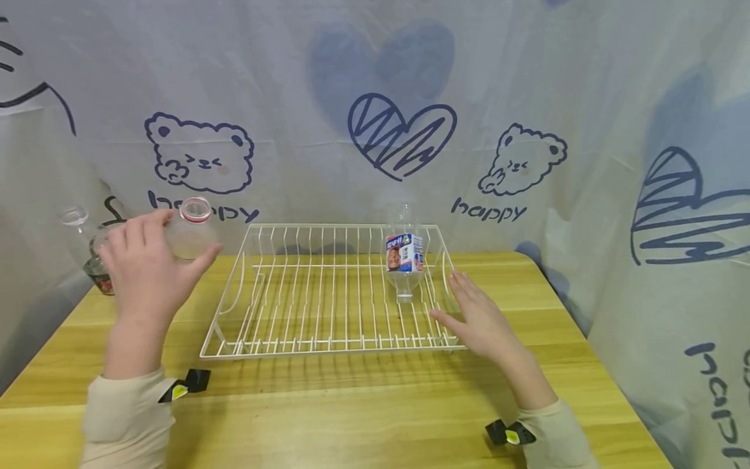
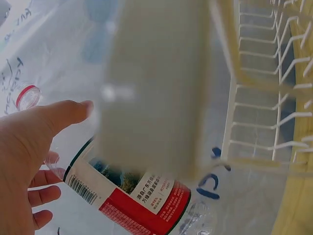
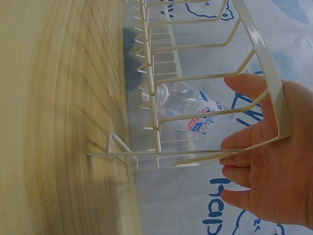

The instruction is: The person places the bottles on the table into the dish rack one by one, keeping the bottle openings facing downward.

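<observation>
My left hand [image 1: 149, 260] holds a clear plastic bottle [image 1: 193, 236] with a red neck ring, its mouth tipped up towards the head camera. Thumb and fingers lie on either side of it; its lower part is hidden. In the left wrist view the ringed neck [image 2: 28, 96] shows past the thumb, and a bottle with a red-and-white label [image 2: 142, 196] lies below. My right hand [image 1: 477, 316] touches the right rim of the white wire rack [image 1: 334, 353], fingers extended. Inside the rack, a clear bottle [image 1: 404, 253] with a blue-and-white label leans neck down.
Behind my left hand, another clear bottle [image 1: 76, 218] stands at the far left, partly hidden. The rack sits on a wooden table [image 1: 328, 417]. A pale curtain [image 1: 281, 78] with printed bears and hearts hangs close behind. A blurred pale bar crosses the left wrist view.
</observation>
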Available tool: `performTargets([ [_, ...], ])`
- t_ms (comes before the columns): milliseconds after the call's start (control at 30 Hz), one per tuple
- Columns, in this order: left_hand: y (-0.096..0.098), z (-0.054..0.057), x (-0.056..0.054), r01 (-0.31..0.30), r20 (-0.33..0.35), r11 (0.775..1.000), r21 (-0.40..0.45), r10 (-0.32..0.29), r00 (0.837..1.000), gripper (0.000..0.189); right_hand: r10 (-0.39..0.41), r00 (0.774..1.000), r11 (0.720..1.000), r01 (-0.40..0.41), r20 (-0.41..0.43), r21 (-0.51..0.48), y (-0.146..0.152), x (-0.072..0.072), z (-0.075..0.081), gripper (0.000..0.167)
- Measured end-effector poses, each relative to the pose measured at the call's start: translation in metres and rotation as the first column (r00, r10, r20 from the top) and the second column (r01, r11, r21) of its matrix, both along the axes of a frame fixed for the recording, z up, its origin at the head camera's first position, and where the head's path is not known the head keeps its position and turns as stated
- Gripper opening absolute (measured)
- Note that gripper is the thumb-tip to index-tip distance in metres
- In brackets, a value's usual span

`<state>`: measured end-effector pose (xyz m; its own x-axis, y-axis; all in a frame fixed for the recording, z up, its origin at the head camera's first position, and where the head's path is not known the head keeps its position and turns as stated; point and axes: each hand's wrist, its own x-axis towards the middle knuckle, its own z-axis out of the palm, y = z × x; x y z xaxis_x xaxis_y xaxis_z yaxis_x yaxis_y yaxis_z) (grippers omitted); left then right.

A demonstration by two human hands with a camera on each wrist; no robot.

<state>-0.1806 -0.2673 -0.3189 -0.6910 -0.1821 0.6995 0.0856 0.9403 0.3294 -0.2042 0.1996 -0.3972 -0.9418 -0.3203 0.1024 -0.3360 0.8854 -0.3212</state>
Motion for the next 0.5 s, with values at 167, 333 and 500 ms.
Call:
performTargets([
  [167, 0.015, 0.001, 0.002, 0.07, -0.088, 0.995, -0.065, -0.076, 0.993, 0.092, 0.002, 1.0, 1.0, -0.002, 0.003, 0.003, 0.0, 0.0, 0.001, 0.087],
  [333, 0.028, 0.0, 0.002, 0.133, -0.162, 0.982, -0.134, -0.154, 0.975, 0.09, 0.002, 1.0, 1.0, -0.002, 0.002, 0.005, 0.0, 0.0, 0.001, 0.088],
  [500, 0.04, -0.002, 0.003, 0.151, -0.197, 0.962, -0.229, -0.198, 0.96, 0.08, 0.001, 1.0, 1.0, -0.002, 0.001, 0.007, 0.0, 0.001, 0.0, 0.088],
])
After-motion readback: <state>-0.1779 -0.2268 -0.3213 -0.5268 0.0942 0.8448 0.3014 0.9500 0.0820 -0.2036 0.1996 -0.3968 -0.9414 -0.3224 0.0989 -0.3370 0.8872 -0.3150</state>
